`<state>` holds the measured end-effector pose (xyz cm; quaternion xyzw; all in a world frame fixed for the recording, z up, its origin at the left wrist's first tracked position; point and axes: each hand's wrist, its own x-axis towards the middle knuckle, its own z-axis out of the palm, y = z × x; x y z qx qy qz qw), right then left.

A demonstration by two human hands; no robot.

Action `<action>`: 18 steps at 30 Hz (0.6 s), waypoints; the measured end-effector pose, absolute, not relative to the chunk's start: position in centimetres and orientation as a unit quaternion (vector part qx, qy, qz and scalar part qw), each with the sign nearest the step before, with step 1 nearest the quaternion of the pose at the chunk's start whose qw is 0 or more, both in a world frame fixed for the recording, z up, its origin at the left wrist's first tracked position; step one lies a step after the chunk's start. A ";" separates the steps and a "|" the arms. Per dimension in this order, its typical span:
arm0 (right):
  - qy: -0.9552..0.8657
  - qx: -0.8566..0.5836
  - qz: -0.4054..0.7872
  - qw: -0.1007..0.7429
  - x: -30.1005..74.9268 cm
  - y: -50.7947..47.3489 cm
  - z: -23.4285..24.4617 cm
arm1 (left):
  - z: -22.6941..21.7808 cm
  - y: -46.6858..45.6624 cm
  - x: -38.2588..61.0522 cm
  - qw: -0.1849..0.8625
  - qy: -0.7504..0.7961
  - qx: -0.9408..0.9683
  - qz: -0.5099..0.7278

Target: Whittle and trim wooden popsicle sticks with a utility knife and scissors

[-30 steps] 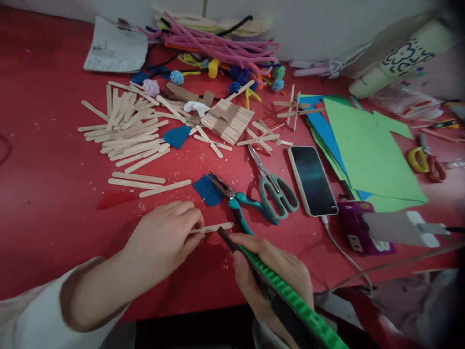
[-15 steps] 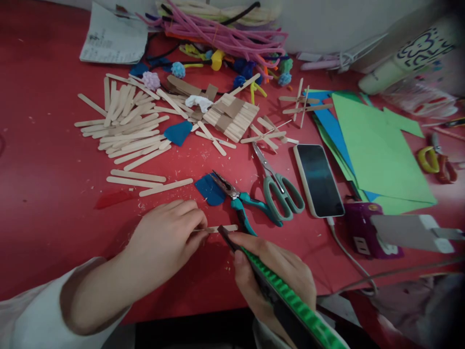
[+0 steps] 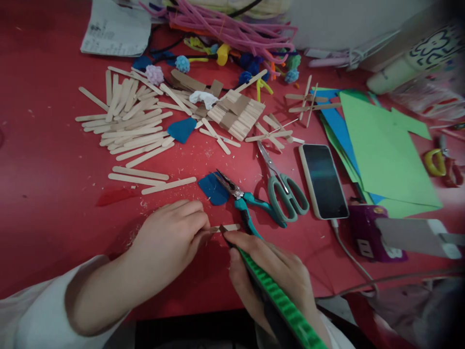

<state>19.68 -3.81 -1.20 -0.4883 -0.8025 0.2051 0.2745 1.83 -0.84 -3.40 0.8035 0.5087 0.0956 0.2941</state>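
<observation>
My left hand [image 3: 174, 237] is closed on a wooden craft stick [image 3: 232, 227], whose right end sticks out past the fingertips over the red table. In my right hand [image 3: 276, 271] is a green and black utility knife [image 3: 276, 291], its blade end touching the stick just right of my left fingertips. Blue-handled needle-nose pliers [image 3: 238, 194] lie right beyond the stick, with their jaws over a blue scrap [image 3: 213, 189]. Grey-green scissors [image 3: 286, 194] rest to the right of the pliers. Three loose craft sticks [image 3: 169, 186] lie beyond my left hand.
A heap of craft sticks [image 3: 127, 126] spreads at the back left. A bound stick panel [image 3: 238, 114] and pink pipe cleaners [image 3: 232, 29] are behind. To the right are a phone [image 3: 324, 182] on a cable, green paper [image 3: 385, 150] and a purple box [image 3: 366, 232].
The view has shifted slightly, moving most things a little to the right. The knife's handle has swung slightly left, while its blade end stays on the stick.
</observation>
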 end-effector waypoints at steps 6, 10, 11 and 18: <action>-0.801 -0.492 0.201 0.275 19.2 -3.2 -0.9 | -3.3 -0.6 2.1 0.289 0.506 0.806 0.108; -0.806 -0.488 0.223 0.249 19.3 -3.2 -0.8 | -3.2 -0.6 2.1 0.288 0.503 0.807 0.113; -0.808 -0.487 0.229 0.241 19.3 -3.2 -0.8 | -3.2 -0.6 2.1 0.288 0.501 0.808 0.114; -0.804 -0.481 0.249 0.244 19.1 -3.3 -0.8 | -3.1 -0.5 2.2 0.290 0.503 0.808 0.097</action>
